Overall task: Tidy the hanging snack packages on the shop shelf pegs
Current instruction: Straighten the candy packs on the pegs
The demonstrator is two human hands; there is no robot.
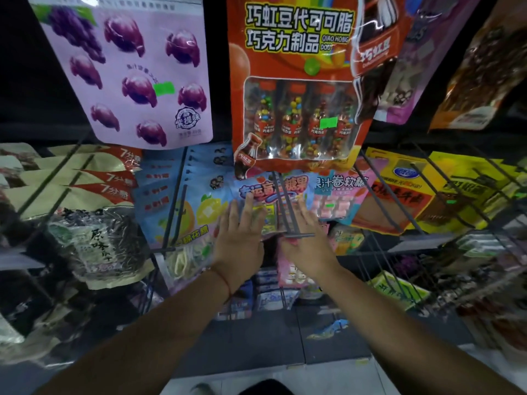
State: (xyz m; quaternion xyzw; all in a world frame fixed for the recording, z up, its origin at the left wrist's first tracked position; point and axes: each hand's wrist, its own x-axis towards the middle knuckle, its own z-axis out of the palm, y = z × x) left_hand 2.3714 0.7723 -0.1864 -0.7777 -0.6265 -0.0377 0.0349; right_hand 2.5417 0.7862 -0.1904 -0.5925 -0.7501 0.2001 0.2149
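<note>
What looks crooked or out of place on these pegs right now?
The purple grape pouch hangs tilted, not square like the red candy pack beside it. The brown packet at upper right also slants. Both hands, left and right, press the blue candy bag.

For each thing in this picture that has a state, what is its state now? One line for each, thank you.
Left hand: open, straight fingers on the blue candy pack.
Right hand: open, fingers straight, beside the peg.
Blue candy pack: hanging on the peg, between the hands.
Peg: sticks out over the pack.
Red chocolate-bean pack: hanging above, untouched.
Purple grape pack: hanging, tilted.
</note>
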